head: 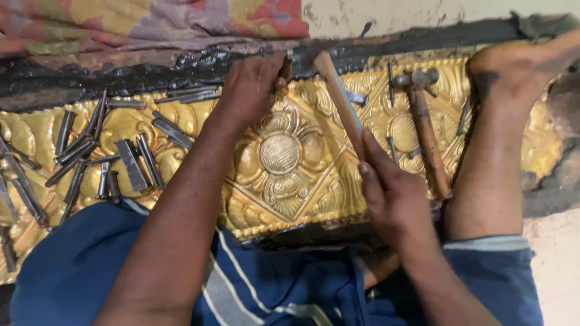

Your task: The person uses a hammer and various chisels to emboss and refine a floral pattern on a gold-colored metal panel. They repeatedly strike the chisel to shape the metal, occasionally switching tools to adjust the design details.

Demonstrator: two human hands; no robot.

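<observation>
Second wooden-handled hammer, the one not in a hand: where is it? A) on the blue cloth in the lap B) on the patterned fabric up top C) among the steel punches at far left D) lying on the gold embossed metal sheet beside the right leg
D: the spare wooden-handled hammer lies on the gold embossed metal sheet, head toward the far edge, just beside the right leg, with no hand on it.

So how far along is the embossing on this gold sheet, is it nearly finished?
Mostly done, it seems: the gold sheet already shows a finished central flower and raised scrollwork across its visible width. In hand: the left hand sets a punch at the top border while the right hand grips a hammer. That top border appears to be what remains. Spare punches and a second hammer lie on the sheet.
</observation>
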